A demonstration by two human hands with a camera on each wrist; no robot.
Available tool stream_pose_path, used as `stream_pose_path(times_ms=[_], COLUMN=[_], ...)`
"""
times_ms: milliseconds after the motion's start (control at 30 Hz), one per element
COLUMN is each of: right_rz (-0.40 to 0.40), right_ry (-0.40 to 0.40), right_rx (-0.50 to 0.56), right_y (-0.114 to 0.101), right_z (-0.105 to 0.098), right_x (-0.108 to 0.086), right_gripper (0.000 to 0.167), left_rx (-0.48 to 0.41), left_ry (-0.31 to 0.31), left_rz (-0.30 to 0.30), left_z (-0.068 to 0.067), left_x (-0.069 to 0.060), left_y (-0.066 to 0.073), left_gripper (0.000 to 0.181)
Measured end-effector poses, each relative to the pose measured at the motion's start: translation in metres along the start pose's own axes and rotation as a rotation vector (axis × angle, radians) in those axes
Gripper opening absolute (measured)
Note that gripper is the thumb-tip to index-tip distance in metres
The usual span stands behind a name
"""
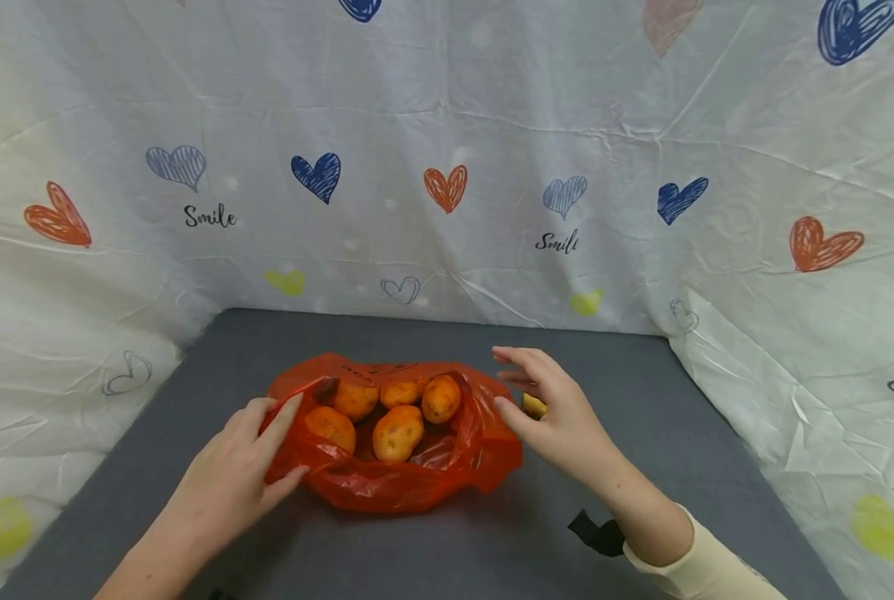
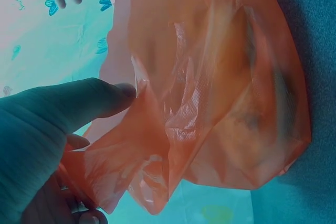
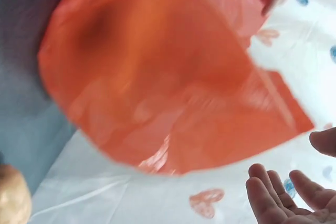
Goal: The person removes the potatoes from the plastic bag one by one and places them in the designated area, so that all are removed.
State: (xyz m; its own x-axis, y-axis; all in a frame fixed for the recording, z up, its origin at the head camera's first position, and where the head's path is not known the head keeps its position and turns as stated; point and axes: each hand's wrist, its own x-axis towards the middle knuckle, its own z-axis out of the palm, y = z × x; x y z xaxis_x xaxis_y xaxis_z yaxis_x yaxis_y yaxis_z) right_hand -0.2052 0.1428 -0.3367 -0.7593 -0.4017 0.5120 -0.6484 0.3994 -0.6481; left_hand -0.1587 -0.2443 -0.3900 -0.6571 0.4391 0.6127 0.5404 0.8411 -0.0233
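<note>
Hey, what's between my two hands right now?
The open red plastic bag, with five potatoes showing inside, lies between the left hand and the right hand, as the head view shows.

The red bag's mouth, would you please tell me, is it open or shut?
Open: the head view shows the red bag spread wide, potatoes visible inside.

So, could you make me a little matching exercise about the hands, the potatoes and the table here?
1. Left hand
2. Right hand
3. Five potatoes
4. Table

A. Dark grey
B. Holding the red bag by its edge
C. Inside the red bag
D. Beside the red bag, holding nothing

Pairs: 1-B, 2-D, 3-C, 4-A
</note>
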Motion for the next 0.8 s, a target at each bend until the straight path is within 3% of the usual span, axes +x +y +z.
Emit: stream_pose_path(times_ms=[200, 400, 633, 800], right_rz=[-0.050, -0.054, 0.073, 0.113], right_ry=[-0.083, -0.186, -0.248, -0.264], right_rx=[0.114, 0.097, 0.015, -0.060], right_y=[-0.017, -0.018, -0.002, 0.015], right_z=[0.020, 0.043, 0.063, 0.072], right_x=[0.001, 0.003, 0.007, 0.009], right_gripper=[0.060, 0.056, 0.052, 0.052], left_rx=[-0.008, -0.013, -0.013, -0.023], left_ry=[0.007, 0.023, 0.027, 0.013], left_rz=[0.006, 0.003, 0.011, -0.007], left_z=[0.002, 0.001, 0.000, 0.000], left_x=[0.001, 0.000, -0.002, -0.004], left_y=[0.004, 0.005, 0.005, 0.004], left_gripper=[0.096, 0.098, 0.101, 0.071])
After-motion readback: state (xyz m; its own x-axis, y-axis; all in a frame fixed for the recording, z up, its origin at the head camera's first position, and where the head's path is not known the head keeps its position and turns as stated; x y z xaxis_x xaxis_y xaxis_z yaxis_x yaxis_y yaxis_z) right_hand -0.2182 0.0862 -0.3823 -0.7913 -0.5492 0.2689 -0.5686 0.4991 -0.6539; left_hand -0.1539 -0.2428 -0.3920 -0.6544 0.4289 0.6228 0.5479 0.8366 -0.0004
